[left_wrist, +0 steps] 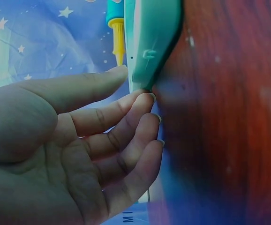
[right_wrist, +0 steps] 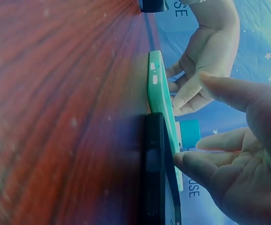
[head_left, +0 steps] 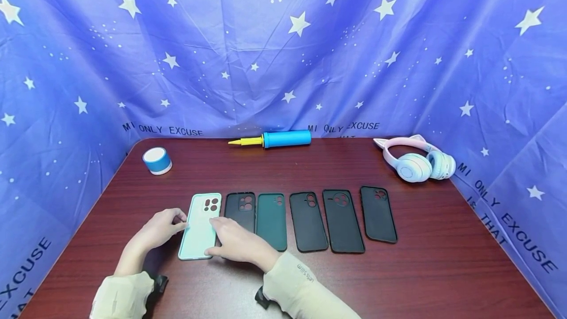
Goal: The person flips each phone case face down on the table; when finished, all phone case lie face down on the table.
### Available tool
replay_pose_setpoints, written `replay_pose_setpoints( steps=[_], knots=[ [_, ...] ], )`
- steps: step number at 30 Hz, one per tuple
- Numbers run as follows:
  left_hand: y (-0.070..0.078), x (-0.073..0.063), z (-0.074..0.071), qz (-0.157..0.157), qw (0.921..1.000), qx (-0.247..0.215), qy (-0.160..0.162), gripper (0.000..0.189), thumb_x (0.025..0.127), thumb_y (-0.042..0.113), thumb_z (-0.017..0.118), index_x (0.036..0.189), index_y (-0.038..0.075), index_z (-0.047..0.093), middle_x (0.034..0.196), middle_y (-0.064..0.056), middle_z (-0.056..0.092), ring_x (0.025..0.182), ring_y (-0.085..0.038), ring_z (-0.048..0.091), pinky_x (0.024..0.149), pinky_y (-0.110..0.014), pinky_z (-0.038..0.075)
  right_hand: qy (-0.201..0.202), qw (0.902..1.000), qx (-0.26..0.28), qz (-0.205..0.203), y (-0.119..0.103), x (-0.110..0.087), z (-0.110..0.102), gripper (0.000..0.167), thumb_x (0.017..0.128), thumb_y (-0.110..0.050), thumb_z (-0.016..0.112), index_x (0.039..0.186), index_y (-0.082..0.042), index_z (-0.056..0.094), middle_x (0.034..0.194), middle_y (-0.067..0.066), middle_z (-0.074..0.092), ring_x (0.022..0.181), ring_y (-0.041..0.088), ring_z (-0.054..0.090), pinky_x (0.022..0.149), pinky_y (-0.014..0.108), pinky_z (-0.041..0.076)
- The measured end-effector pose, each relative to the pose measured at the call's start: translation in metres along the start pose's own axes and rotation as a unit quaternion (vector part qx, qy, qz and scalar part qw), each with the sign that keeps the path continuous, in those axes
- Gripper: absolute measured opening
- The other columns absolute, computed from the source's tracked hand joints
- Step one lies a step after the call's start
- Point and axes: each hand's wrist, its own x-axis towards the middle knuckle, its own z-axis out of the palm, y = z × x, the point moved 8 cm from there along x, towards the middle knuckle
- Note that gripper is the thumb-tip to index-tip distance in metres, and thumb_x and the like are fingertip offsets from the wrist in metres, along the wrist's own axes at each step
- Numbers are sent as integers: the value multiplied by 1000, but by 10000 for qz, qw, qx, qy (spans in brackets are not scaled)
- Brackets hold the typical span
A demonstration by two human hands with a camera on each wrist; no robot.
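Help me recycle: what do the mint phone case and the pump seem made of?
Mint phone case: possibly silicone or plastic, satin; its evenly coloured side shades softly. Pump: probably hard plastic, fairly smooth; the yellow nozzle looks moulded with ribs.
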Motion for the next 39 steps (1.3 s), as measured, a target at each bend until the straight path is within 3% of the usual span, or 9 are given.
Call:
replay_pose_setpoints(
  steps=[9,24,33,39],
  knots=[
    [-5,1,3,-177,9984,-541,-32,11,91,6,60,93,-6,59,77,-8,64,64,-15,60,58,-30,51,133,9999,29,41,-1,-2,0,65,89,-36,69,139,0,47,140,8,54,131,13,50,111,20,39],
    [-7,1,5,-260,9933,-1126,-48,15,91,3,56,97,-11,55,83,-13,62,70,-16,63,64,-35,59,115,9996,206,159,3,-2,5,70,90,-38,67,142,2,44,147,11,48,138,15,44,114,21,35],
    [-14,1,8,-242,9807,-1933,-191,25,93,3,56,106,-17,52,79,-9,59,73,-16,62,68,-37,61,299,9991,257,154,4,-2,4,69,89,-38,68,141,1,46,145,11,50,136,15,47,112,21,37],
    [-17,1,9,-187,9742,-2228,-306,30,94,4,54,111,-20,51,79,-5,57,74,-16,62,68,-33,60,371,9983,318,333,4,-3,3,66,90,-38,66,141,0,47,145,9,51,136,17,47,113,23,37]
  ],
)
